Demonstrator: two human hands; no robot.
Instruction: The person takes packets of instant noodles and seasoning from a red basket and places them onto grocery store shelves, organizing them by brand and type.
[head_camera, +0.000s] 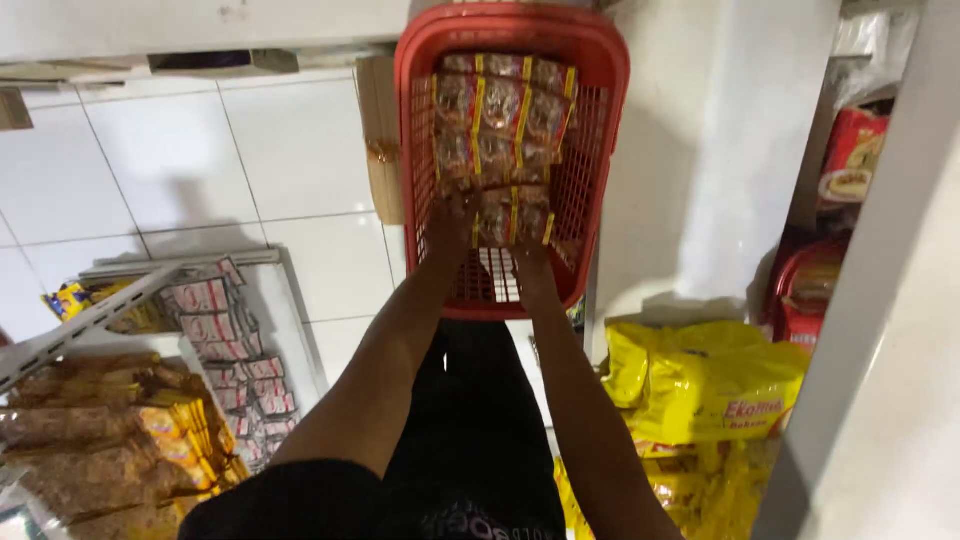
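Fingers of both the left hand (449, 222) and the right hand (527, 255) are grasping the near row of snack packets (500, 125), which is lying crosswise in the red basket (415, 150), stacked rows running lengthwise away.

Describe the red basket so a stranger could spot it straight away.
Look at the white tiled floor at the top middle of the view. The red basket stands there, with both hands reaching in. Unlike the shelves beside it, it is mesh-walled plastic, holding rows of clear snack packets with yellow strips.
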